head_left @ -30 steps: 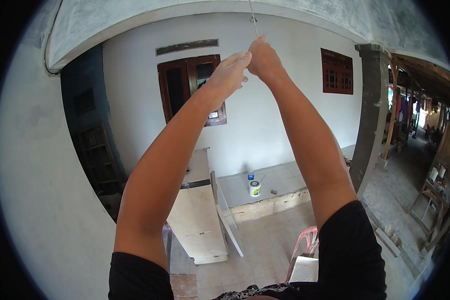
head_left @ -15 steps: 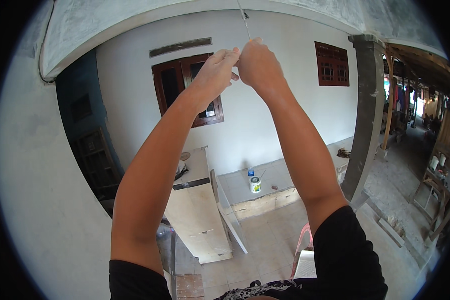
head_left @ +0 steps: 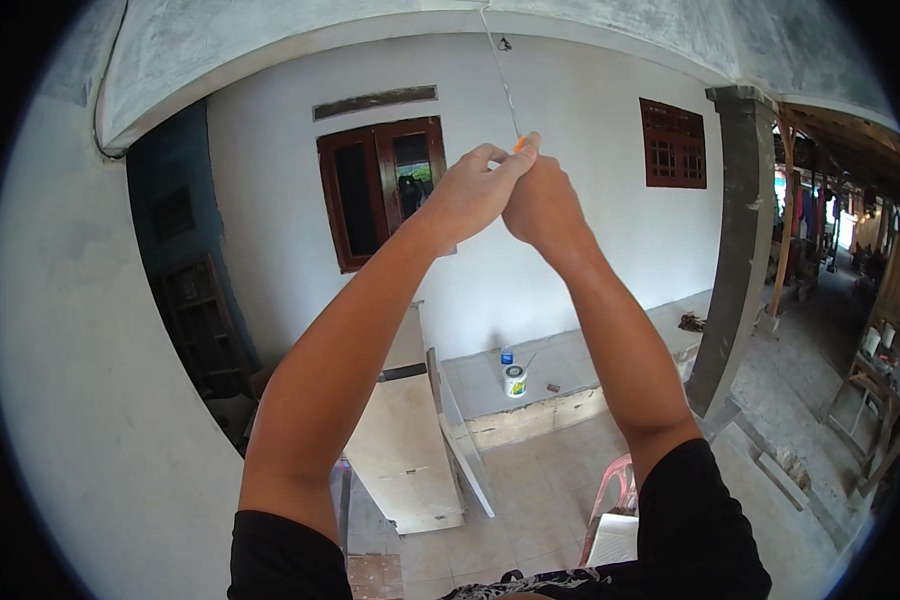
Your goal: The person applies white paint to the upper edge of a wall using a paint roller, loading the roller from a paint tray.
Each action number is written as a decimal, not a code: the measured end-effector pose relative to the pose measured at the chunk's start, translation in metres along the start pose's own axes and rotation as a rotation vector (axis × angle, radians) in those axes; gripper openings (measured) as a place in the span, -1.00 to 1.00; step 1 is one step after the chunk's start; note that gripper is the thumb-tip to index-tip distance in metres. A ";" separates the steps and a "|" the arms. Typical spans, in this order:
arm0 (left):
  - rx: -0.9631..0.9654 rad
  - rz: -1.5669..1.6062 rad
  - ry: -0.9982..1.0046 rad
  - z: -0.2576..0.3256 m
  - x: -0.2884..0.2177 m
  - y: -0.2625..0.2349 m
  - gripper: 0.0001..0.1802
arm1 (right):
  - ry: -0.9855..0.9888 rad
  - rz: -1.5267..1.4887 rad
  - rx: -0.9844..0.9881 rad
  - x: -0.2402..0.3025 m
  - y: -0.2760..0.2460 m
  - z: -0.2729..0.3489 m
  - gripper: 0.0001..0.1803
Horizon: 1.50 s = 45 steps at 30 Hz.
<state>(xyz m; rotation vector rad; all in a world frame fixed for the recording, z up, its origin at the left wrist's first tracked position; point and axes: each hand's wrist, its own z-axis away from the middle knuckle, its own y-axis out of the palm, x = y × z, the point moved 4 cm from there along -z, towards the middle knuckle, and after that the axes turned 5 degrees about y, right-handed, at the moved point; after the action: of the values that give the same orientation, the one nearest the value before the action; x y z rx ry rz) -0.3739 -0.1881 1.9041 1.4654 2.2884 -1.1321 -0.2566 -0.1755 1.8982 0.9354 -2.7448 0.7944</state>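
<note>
Both my arms reach up in front of me, and the hands meet at the lower end of a thin white cable (head_left: 506, 88) hanging from the ceiling beam. My right hand (head_left: 542, 203) is closed in a fist at the cable's end. Against it presses my left hand (head_left: 473, 192), its thumb and fingers pinched together. A small orange piece (head_left: 520, 144) shows at the fingertips where the cable ends; its kind cannot be made out. My fingers hide whatever else lies between them.
Beyond my hands stands a white wall (head_left: 590, 250) with a dark red window (head_left: 365, 190). A tiled ledge (head_left: 480, 390) bears a white tub (head_left: 515, 381) and a blue-labelled bottle (head_left: 507, 355). Below are a pale cabinet (head_left: 410, 470) and a pink chair (head_left: 610, 490). A grey pillar (head_left: 738, 250) rises at right.
Both hands have come lower in the picture and shifted slightly right, with more cable showing above them. My left hand has closed in against the right, and the orange piece now shows.
</note>
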 end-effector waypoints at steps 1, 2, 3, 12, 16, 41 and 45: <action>0.006 -0.002 -0.002 0.000 -0.005 0.000 -0.17 | 0.002 -0.001 -0.009 -0.001 -0.002 0.001 -0.27; 0.011 -0.003 -0.004 0.000 -0.009 -0.002 -0.24 | -0.002 -0.004 -0.007 -0.002 -0.001 -0.006 -0.27; 0.011 -0.003 -0.001 -0.005 -0.011 -0.002 -0.24 | -0.040 -0.008 -0.036 -0.004 -0.003 -0.019 -0.37; -0.245 0.157 0.116 -0.015 -0.016 -0.040 -0.32 | -0.102 -0.201 -0.069 0.041 0.008 -0.099 -0.57; -0.328 -0.013 0.041 0.009 0.002 -0.055 -0.33 | -0.140 -0.213 -0.092 0.059 0.028 -0.038 -0.53; -0.047 0.056 -0.129 0.057 0.026 -0.054 -0.33 | 0.064 -0.050 0.009 0.052 0.065 0.035 -0.12; -0.061 0.039 -0.006 0.044 0.026 -0.062 -0.33 | 0.021 -0.098 -0.125 0.062 0.036 -0.009 -0.28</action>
<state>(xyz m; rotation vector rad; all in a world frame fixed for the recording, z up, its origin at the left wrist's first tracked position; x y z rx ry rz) -0.4488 -0.2143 1.8910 1.4761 2.2592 -1.0456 -0.3278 -0.1794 1.9081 1.0208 -2.6715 0.6052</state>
